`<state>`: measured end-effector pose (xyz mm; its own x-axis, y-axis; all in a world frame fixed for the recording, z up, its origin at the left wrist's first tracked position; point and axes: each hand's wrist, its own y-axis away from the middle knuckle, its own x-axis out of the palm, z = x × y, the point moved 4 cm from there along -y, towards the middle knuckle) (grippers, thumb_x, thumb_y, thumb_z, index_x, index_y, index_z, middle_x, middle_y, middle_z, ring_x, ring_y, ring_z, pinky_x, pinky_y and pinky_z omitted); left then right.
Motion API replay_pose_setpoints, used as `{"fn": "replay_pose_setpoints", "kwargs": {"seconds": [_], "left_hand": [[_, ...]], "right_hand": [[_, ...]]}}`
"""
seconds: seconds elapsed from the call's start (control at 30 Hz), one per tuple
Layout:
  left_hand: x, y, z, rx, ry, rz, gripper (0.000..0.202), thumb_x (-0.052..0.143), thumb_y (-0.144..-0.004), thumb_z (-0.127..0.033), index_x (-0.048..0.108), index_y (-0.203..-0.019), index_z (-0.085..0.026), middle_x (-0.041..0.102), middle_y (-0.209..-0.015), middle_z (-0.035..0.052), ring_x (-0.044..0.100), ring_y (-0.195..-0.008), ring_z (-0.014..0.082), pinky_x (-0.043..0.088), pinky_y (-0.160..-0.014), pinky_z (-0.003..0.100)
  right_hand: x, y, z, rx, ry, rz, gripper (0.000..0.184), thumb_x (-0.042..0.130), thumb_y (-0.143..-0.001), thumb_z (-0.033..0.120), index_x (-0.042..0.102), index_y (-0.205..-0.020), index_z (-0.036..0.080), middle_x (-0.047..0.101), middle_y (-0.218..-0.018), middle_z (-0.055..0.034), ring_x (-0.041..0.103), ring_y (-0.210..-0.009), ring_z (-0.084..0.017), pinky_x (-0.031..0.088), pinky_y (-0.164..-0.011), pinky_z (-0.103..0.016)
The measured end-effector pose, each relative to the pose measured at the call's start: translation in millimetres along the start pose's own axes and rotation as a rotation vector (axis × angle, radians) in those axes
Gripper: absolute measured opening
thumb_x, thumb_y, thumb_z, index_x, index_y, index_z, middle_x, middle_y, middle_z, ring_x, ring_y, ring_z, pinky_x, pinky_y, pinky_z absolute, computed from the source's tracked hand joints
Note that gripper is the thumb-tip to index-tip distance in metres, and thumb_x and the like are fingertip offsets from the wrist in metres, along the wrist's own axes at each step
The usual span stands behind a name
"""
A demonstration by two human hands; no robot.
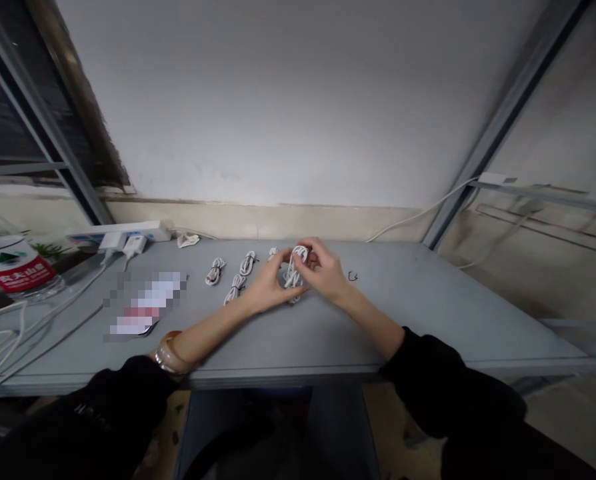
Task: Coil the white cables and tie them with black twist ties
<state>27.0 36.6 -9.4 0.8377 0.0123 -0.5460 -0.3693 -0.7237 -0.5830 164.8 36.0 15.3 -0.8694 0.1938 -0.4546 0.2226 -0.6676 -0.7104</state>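
Observation:
Between my two hands, just above the grey desk (288, 340), is a coiled white cable (294, 270). My left hand (269, 283) curls round its left and lower side, thumb stretched under it. Fingers of my right hand (323, 270) pinch its upper right side. Left of my hands lie several bundled white cables with dark ties, among them one cable bundle (215, 272) farthest left, another bundle (249, 263) behind and a third bundle (235, 289) close to my left wrist. Small dark twist ties (353, 275) lie to the right of my right hand.
A pixelated flat object (145, 307) lies at the left. Behind it sits a power strip (153, 231) with plugged-in chargers and trailing cords. A red-and-white labelled container (15, 267) stands far left. Crumpled paper (187, 240) lies by the wall; metal posts (471, 170) flank the desk.

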Motion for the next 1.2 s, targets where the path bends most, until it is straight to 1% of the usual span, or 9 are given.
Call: {"fn": "replay_pose_setpoints", "kwargs": {"seconds": [0.1,0.2,0.4,0.57,0.8,0.97,1.03,1.13,1.2], "left_hand": [[2.5,-0.1,-0.2,-0.035,0.042,0.065,0.034,0.062,-0.073,-0.028,0.061,-0.106,-0.016,0.069,-0.102,0.01,0.062,-0.093,0.0234,0.049,-0.087,0.038],[6.8,0.8,0.6,-0.085,0.067,0.175,0.013,0.052,-0.073,-0.023,0.061,-0.08,-0.017,0.067,-0.079,0.0043,0.059,-0.078,0.0189,0.049,-0.076,0.033],[9.0,1.7,-3.6,-0.048,0.042,0.222,0.017,0.045,-0.074,-0.026,0.058,-0.072,-0.016,0.057,-0.067,0.0016,0.051,-0.065,0.0151,0.043,-0.064,0.03],[14.0,4.2,2.1,-0.071,0.021,0.242,0.014,0.045,-0.073,-0.027,0.048,-0.062,-0.019,0.045,-0.057,-0.0021,0.041,-0.058,0.0123,0.037,-0.056,0.027],[14.8,4.3,8.4,-0.11,0.008,0.198,0.011,0.044,-0.076,-0.024,0.048,-0.066,-0.02,0.049,-0.06,-0.0009,0.046,-0.06,0.0135,0.038,-0.058,0.027],[4.7,-0.9,9.0,-0.17,0.001,0.031,0.029,0.043,-0.087,-0.041,0.043,-0.066,-0.021,0.039,-0.055,-0.0044,0.038,-0.054,0.0123,0.032,-0.056,0.028],[-0.2,-1.9,9.5,-0.193,0.029,-0.045,0.038,0.041,-0.089,-0.049,0.04,-0.063,-0.022,0.038,-0.055,-0.0044,0.038,-0.055,0.0121,0.032,-0.056,0.027],[-4.9,-1.5,11.7,-0.257,0.041,-0.105,0.047,0.038,-0.091,-0.057,0.039,-0.059,-0.022,0.041,-0.052,-0.0037,0.041,-0.053,0.0125,0.032,-0.054,0.028],[-6.7,-1.0,11.4,-0.268,0.055,-0.133,0.051,0.037,-0.092,-0.059,0.044,-0.059,-0.021,0.046,-0.053,-0.0022,0.046,-0.054,0.0135,0.035,-0.056,0.028]], "right_hand": [[9.7,11.0,9.0,-0.097,0.003,-0.014,0.02,0.05,-0.091,0.038,0.057,-0.102,0.023,0.062,-0.091,-0.0061,0.056,-0.075,-0.017,0.049,-0.07,-0.033],[14.4,15.0,13.3,-0.171,0.007,-0.011,0.017,0.049,-0.091,0.037,0.058,-0.095,0.023,0.061,-0.085,-0.0055,0.055,-0.07,-0.016,0.05,-0.068,-0.034],[9.5,10.5,16.4,-0.295,0.076,-0.001,0.019,0.046,-0.092,0.032,0.062,-0.091,0.023,0.063,-0.085,-0.0079,0.059,-0.08,-0.02,0.05,-0.074,-0.037],[12.1,8.6,9.5,-0.299,0.161,0.203,0.026,0.046,-0.094,0.038,0.065,-0.085,0.023,0.065,-0.081,-0.0076,0.059,-0.075,-0.019,0.047,-0.07,-0.033],[19.0,0.0,6.8,-0.101,0.4,0.269,0.025,0.048,-0.095,0.038,0.061,-0.081,0.022,0.06,-0.069,-0.0035,0.055,-0.067,-0.017,0.035,-0.063,-0.028],[-3.4,-28.4,7.9,0.058,0.271,0.558,0.037,0.038,-0.099,0.04,0.058,-0.075,0.02,0.058,-0.065,-0.001,0.053,-0.062,-0.014,0.034,-0.06,-0.026],[-24.0,-39.7,-6.2,0.203,0.26,0.633,0.034,0.041,-0.097,0.039,0.059,-0.075,0.02,0.057,-0.061,0.0002,0.053,-0.059,-0.013,0.037,-0.06,-0.026],[-53.9,-40.6,-44.9,0.519,0.47,0.798,0.009,0.069,-0.076,0.023,0.063,-0.082,0.018,0.057,-0.056,0.0025,0.051,-0.051,-0.012,0.036,-0.053,-0.025],[-67.6,-32.1,-69.8,0.672,0.642,0.884,0.017,0.072,-0.065,0.013,0.066,-0.081,0.017,0.055,-0.053,0.003,0.051,-0.05,-0.013,0.037,-0.051,-0.025]]}}
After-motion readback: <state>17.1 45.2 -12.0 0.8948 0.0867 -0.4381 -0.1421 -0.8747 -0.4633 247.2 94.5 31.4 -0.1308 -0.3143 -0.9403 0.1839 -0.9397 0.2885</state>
